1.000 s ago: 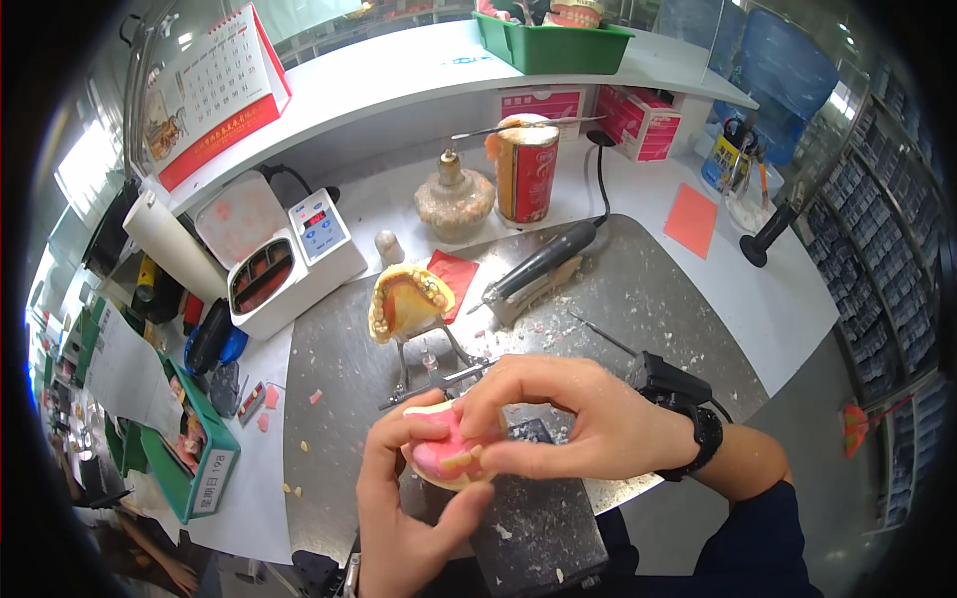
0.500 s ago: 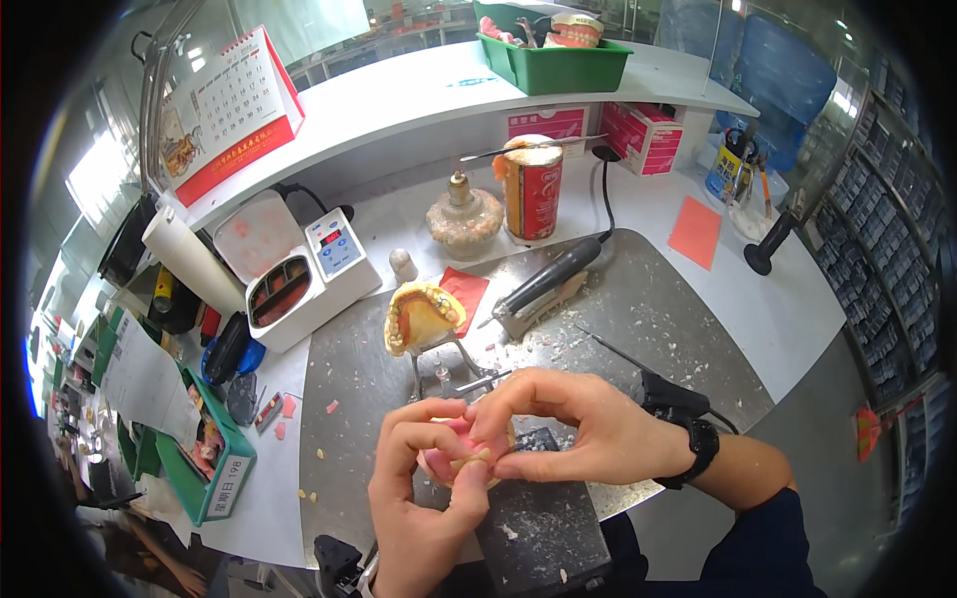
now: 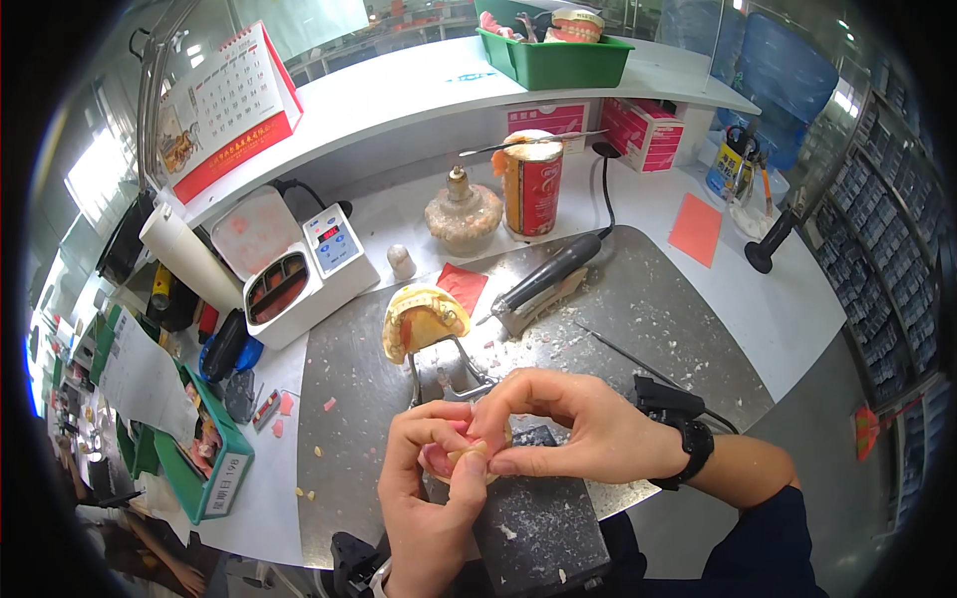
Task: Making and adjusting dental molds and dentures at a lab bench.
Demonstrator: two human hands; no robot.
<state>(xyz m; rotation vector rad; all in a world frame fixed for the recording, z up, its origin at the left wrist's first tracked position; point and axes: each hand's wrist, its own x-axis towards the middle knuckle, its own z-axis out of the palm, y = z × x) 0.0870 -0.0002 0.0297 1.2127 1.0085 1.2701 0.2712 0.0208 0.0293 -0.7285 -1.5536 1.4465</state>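
Low in the middle of the view, both hands meet over a pink wax denture [image 3: 439, 460] on a pale dental cast, mostly covered by the fingers. My left hand [image 3: 431, 513] curls round its left side, thumb and fingers closed on it. From the right, my right hand [image 3: 593, 429] presses thumb and bent index finger on the same denture, close to the left thumb tip. A small pale piece between the fingertips is too hidden to name. Just beyond the hands, a yellow plaster dental cast [image 3: 436, 327] with teeth stands tilted up on a metal articulator [image 3: 461, 371].
A dark handpiece [image 3: 548, 274] lies on its rest beyond the right hand, with a thin wax knife [image 3: 628, 351] nearer. Wax shavings litter the metal bench plate [image 3: 349, 399]. Behind stand a glass spirit lamp [image 3: 464, 214], a red can [image 3: 535, 194] and a white wax heater [image 3: 324, 264].
The yellow cast on the articulator has tipped a little and shows more of its inner face. My left hand has shifted slightly right; both hands keep their hold on the denture.
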